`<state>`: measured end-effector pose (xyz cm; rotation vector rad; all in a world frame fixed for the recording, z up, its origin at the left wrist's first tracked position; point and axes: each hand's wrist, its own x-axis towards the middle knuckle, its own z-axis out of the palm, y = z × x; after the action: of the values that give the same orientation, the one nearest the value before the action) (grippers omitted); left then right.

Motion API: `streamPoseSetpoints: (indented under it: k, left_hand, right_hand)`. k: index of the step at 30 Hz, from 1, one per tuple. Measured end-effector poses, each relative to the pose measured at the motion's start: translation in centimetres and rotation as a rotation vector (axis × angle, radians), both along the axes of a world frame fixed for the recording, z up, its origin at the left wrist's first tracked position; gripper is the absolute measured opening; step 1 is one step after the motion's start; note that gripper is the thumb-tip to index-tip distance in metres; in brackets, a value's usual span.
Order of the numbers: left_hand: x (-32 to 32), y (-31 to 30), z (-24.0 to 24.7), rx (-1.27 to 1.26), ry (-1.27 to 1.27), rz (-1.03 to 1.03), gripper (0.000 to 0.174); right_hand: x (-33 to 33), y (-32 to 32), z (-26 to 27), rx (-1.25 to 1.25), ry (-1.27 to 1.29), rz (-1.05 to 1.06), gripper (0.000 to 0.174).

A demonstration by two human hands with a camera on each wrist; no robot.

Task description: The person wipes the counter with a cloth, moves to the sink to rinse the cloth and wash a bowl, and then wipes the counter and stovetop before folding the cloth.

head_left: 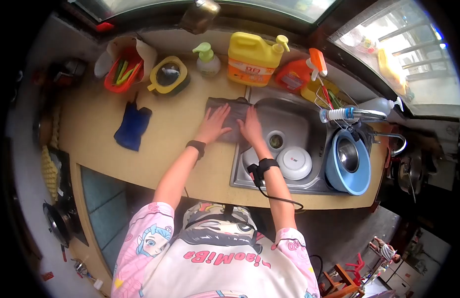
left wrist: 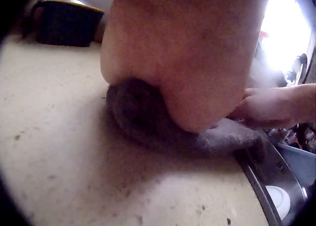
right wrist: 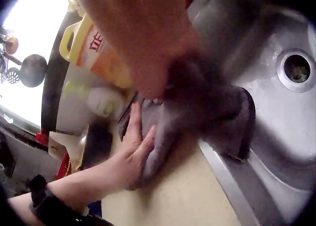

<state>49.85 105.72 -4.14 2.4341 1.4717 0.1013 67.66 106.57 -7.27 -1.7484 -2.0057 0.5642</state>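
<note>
A grey-brown cloth point(head_left: 230, 118) lies on the counter at the sink's left edge, part of it draped over the rim in the right wrist view. My left hand point(head_left: 213, 126) rests on it with the fingers stretched forward; the right wrist view shows its fingers spread on the cloth. My right hand point(head_left: 250, 130) touches the cloth's right side, fingers pointing away from me. In the right wrist view, its fingertips are largely hidden. The metal sink point(head_left: 294, 111) beside it holds a white dish point(head_left: 295, 163).
A blue cloth point(head_left: 133, 126) lies to the left. Along the wall stand a red basket point(head_left: 123, 79), a yellow-rimmed container point(head_left: 169, 75), a green-topped pump bottle point(head_left: 207, 60) and a yellow jug point(head_left: 252, 59). A blue basin point(head_left: 361, 174) with a metal bowl point(head_left: 347, 155) sits at right, near the faucet point(head_left: 361, 115).
</note>
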Motion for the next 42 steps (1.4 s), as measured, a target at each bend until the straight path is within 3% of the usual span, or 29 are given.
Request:
streamPoseSetpoints:
  k: [12, 24, 30, 32, 33, 37, 40, 42]
  left_hand:
    - [2.4, 3.5, -0.3, 0.064, 0.003, 0.128, 0.077]
    - [5.1, 2.9, -1.0, 0.169, 0.040, 0.148, 0.070]
    - [9.0, 2.8, 0.3, 0.041, -0.090, 0.168, 0.062]
    - [10.2, 2.8, 0.3, 0.090, 0.117, -0.061, 0.061]
    - [10.8, 2.9, -0.4, 0.262, -0.010, -0.036, 0.058]
    - [11.9, 4.2, 1.0, 0.274, -0.030, 0.041, 0.046]
    - [12.7, 5.1, 2.4, 0.154, 0.073, 0.059, 0.047]
    - [13.8, 5.0, 2.8, 0.201, 0.026, 0.052, 0.049]
  right_hand:
    - [0.9, 5.4, 2.5, -0.192, -0.195, 0.006, 0.071]
    - [3.2, 4.6, 1.8, -0.088, -0.315, 0.016, 0.066]
    - [7.8, 3.8, 0.7, 0.010, -0.435, 0.052, 0.059]
    - [9.7, 3.3, 0.2, 0.014, -0.522, -0.028, 0.056]
    - [10.8, 3.1, 0.1, 0.043, -0.524, -0.041, 0.054]
    - [12.6, 3.1, 1.0, 0.002, -0.552, 0.023, 0.053]
    - [13.5, 3.1, 0.9, 0.054, -0.553, 0.019, 0.053]
    - [14.0, 2.8, 0.6, 0.079, -0.563, -0.025, 0.054]
